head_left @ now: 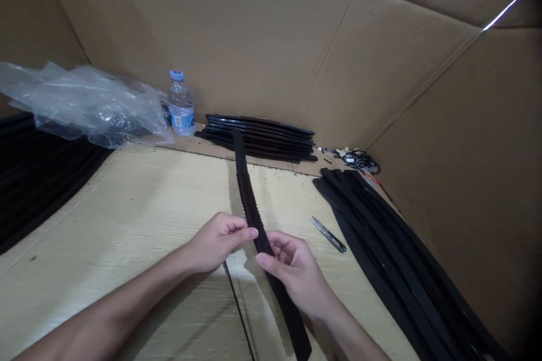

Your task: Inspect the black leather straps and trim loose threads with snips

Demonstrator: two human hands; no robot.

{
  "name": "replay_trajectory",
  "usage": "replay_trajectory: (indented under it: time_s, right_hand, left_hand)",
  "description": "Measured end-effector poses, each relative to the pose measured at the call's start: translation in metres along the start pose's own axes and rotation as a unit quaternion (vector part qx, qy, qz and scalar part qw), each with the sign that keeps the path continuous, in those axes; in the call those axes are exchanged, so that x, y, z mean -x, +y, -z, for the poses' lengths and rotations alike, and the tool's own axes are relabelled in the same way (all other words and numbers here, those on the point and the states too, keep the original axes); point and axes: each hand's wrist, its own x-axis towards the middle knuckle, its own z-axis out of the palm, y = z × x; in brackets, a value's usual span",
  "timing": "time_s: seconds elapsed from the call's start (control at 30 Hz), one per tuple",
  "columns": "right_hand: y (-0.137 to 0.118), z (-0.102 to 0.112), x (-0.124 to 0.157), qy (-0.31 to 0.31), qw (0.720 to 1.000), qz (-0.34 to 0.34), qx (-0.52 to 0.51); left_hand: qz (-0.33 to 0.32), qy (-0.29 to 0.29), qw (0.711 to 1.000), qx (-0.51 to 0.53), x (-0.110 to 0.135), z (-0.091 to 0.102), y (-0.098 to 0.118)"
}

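A long, slightly curved black strip [249, 197] runs from the back of the table toward me, with small notches along its edges near the middle. My left hand [224, 241] is closed on its left edge, thumb on top. Slightly nearer to me, my right hand [294, 271] pinches the same strip from the right, thumb on its face. Below my left hand a thin black line [239, 307], maybe a cord or narrow edge, runs toward the front; I cannot tell whether it joins the strip. Thread snips [328, 234] lie on the table to the right of my hands.
A pile of black strips [381, 248] lies at right, more dark strips [38, 175] at left. Behind stands a stack of black strips [262, 138], beside a water bottle [181, 104] and clear plastic bags [97, 104]. Cardboard walls [220, 28] enclose the table [139, 208]. Scraps [358, 159] sit back right.
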Motion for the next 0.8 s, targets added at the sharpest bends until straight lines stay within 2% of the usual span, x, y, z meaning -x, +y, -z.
replay_trajectory:
  time_s: [0.2,0.37,0.6,0.8]
  right_hand:
    - [0.0012,-0.0014,0.0014,-0.031,0.998,-0.037,-0.048]
    - [0.0030,-0.0020,0.0035,-0.014,0.999,-0.004,-0.051]
    - [0.0080,-0.0033,0.0024,0.010,1.000,0.025,-0.003]
    - [0.0041,-0.0021,0.0008,-0.007,0.998,-0.041,-0.055]
  left_hand:
    - [-0.020,-0.026,0.999,0.001,0.0003,-0.0015,0.0013]
    - [-0.013,0.012,1.000,-0.012,-0.0023,-0.0019,0.0005]
    - [0.004,0.028,0.999,-0.015,-0.0022,-0.0021,-0.0030]
    - [-0.001,0.001,0.999,-0.032,-0.0009,-0.0016,0.0012]
